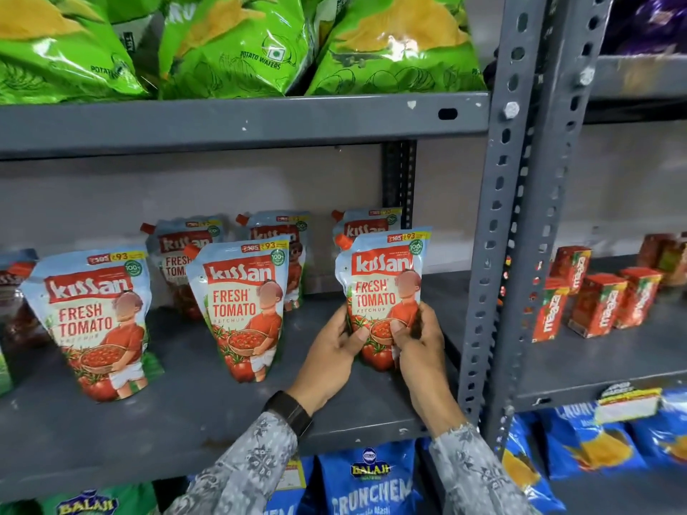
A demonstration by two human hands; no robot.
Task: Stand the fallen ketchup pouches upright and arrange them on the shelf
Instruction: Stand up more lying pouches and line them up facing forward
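Note:
Both my hands hold one ketchup pouch (383,276), pale blue with a red label, upright at the right end of the grey shelf (193,414). My left hand (332,353) grips its lower left side and my right hand (422,341) its lower right. Two more pouches stand upright in the front row, one in the middle (239,302) and one at the left (94,321). Behind them three pouches stand in a back row: (182,250), (286,232), (362,223). Another pouch (15,288) is partly cut off at the far left.
A perforated grey upright post (502,217) borders the shelf just right of my hands. Red juice cartons (594,302) stand on the neighbouring shelf. Green wafer bags (238,42) fill the shelf above; blue snack bags (368,481) hang below the shelf edge.

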